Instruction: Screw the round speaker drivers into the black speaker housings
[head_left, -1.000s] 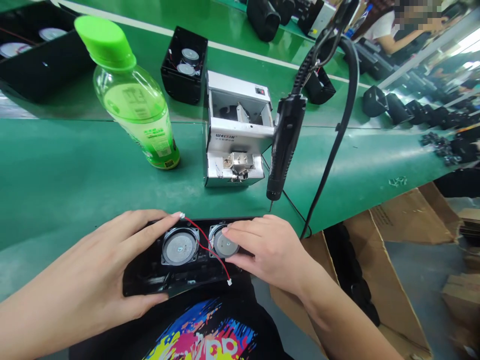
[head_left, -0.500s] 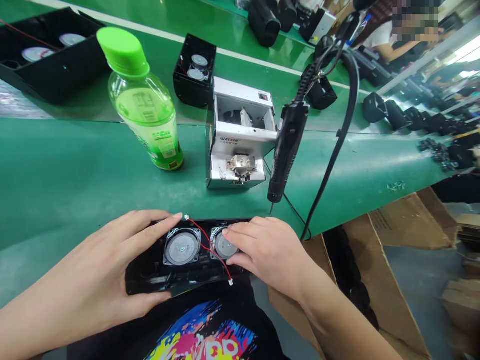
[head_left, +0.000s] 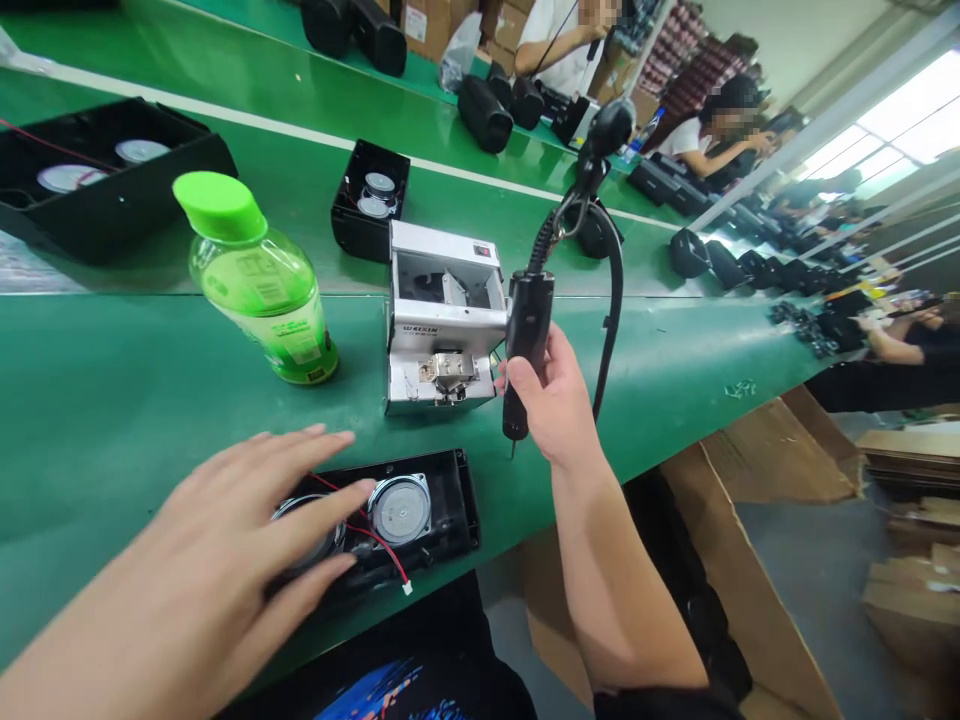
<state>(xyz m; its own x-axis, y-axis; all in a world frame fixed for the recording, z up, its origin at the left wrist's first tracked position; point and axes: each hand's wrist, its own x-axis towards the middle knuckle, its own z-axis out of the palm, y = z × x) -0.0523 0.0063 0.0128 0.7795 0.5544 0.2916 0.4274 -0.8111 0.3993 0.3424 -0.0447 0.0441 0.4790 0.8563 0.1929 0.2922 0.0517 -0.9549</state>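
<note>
A black speaker housing (head_left: pixel 450 510) lies on the green bench near its front edge, with two round speakers inside and red wires across them. My left hand (head_left: pixel 255 540) is spread over its left part, fingers apart, hiding much of the left speaker; whether it touches the housing is unclear. The right speaker (head_left: pixel 402 510) shows fully. My right hand (head_left: pixel 551 395) is wrapped round a black electric screwdriver (head_left: pixel 529 320) hanging on a cable, its bit pointing down. Left of the screwdriver stands the silver screw feeder (head_left: pixel 448 330).
A green-capped bottle (head_left: pixel 262 290) stands left of the feeder. Behind are a small housing (head_left: pixel 349 235) and a large one (head_left: pixel 112 215), both with speakers. Cardboard boxes (head_left: pixel 772 600) sit below the bench at the right. People work farther back.
My right hand has left the housing and taken hold of the screwdriver. My left hand has opened out over the housing, which now lies on the bench. The camera view has shifted.
</note>
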